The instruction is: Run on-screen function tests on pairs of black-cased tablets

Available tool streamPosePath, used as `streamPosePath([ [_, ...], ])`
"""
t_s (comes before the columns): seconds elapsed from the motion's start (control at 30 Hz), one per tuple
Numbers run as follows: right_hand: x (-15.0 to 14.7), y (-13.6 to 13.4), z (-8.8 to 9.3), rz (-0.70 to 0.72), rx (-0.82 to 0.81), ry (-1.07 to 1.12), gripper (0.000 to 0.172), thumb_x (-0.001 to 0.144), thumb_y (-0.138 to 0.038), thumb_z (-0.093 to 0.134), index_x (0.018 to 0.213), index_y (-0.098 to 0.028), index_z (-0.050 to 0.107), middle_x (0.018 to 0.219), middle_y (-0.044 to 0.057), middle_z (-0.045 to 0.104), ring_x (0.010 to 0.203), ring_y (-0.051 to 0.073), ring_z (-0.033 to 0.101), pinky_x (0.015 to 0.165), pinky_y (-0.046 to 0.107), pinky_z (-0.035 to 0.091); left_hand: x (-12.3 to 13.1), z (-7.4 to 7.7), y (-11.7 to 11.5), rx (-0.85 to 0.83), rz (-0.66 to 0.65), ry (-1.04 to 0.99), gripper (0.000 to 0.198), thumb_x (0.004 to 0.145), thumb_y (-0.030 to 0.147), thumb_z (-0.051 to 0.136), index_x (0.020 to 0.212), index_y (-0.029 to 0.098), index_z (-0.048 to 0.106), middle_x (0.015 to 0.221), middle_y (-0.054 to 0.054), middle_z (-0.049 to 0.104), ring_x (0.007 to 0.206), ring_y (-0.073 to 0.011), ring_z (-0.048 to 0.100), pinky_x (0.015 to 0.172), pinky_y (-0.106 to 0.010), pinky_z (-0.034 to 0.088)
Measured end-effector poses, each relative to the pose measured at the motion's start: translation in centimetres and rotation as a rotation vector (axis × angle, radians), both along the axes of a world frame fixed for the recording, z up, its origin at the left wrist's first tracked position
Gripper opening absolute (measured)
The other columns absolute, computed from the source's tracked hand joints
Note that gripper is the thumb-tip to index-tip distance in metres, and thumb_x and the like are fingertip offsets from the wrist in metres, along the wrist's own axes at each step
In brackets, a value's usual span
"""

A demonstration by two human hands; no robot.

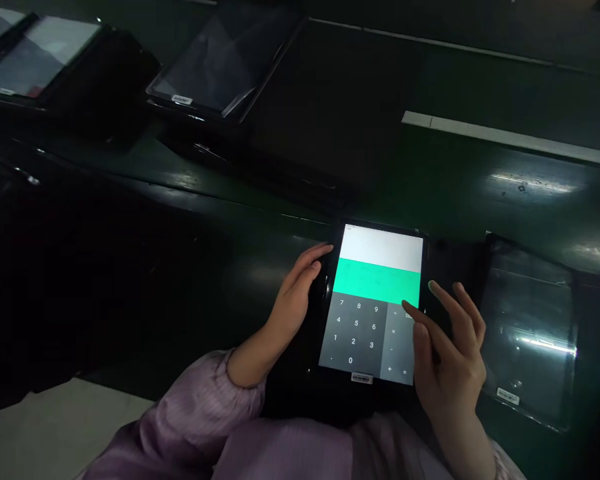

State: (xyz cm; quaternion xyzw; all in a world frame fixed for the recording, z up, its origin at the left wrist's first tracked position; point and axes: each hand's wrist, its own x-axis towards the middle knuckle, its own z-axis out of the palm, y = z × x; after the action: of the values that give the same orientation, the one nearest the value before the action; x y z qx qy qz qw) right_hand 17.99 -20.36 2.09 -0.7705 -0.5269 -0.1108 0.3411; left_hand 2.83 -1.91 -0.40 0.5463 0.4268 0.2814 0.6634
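Holds the left hand [291, 303] at the left edge of the lit tablet [363, 323]; cannot tell whether clamped on it. Poises the right hand [453, 360] with fingers apart, index tip near the green band's [375, 279] lower border; has the lit tablet in front, left of a dark tablet [527, 320] on the green table [455, 173].

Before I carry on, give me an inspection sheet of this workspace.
Surface: dark green tabletop, glossy, with a pale strip.
Job's things: lit tablet showing a calculator keypad; barcode label at its near edge.
Clutter: dark tablet to the right; tablet-like device toward upper left.
Hands: left hand at the lit tablet's left side; right hand over its right side, screen contact unclear.
Cables: nothing seen.
Surroundings: dim; pale area at lower left.
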Motion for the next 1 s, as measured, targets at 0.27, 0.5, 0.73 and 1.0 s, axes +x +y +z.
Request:
streamPosePath([
  [0.27,0.0,1.2,-0.6,-0.029,-0.131,-0.022,0.026,0.104,-0.018,0.061,0.124,-0.024,0.076,0.168,0.009,0.041,0.163,0.041,0.023,0.119,0.069,0.042,0.0,0.4,0.1,0.019,-0.015,0.019,0.035,0.099,0.044,0.059,0.125,0.027,0.076,0.149,-0.002,0.065,0.149,-0.0237,0.052,0.131,-0.046,0.036],
  [0.5,0.6,0.6,-1.0,-0.105,-0.093,-0.015,0.026,0.103,-0.018,0.060,0.122,-0.022,0.078,0.165,0.010,0.047,0.162,0.045,0.023,0.117,0.080,0.037,0.1,0.2,0.0,0.014,-0.021,0.035,0.036,0.098,0.045,0.059,0.125,0.028,0.076,0.152,-0.003,0.064,0.153,-0.0265,0.048,0.132,-0.048,0.033],
  [0.73,0.7,0.8,-1.1,-0.049,-0.115,-0.007,0.027,0.102,-0.017,0.062,0.124,-0.021,0.078,0.167,0.008,0.044,0.163,0.045,0.020,0.120,0.078,0.035,0.2,0.8,0.0,-0.012,-0.048,0.050,0.041,0.093,0.043,0.062,0.128,0.026,0.072,0.157,-0.004,0.058,0.156,-0.0289,0.044,0.129,-0.048,0.038],
  [1.0,0.7,0.6,0.1,0.010,-0.032,0.008,0.025,0.102,-0.013,0.061,0.118,-0.022,0.078,0.161,0.006,0.052,0.160,0.042,0.030,0.122,0.072,0.037,-0.3,0.6,0.4,-0.040,-0.268,0.035,0.079,0.076,0.030,0.068,0.153,0.030,0.053,0.175,-0.004,0.032,0.168,-0.0324,0.017,0.134,-0.049,0.028],
])
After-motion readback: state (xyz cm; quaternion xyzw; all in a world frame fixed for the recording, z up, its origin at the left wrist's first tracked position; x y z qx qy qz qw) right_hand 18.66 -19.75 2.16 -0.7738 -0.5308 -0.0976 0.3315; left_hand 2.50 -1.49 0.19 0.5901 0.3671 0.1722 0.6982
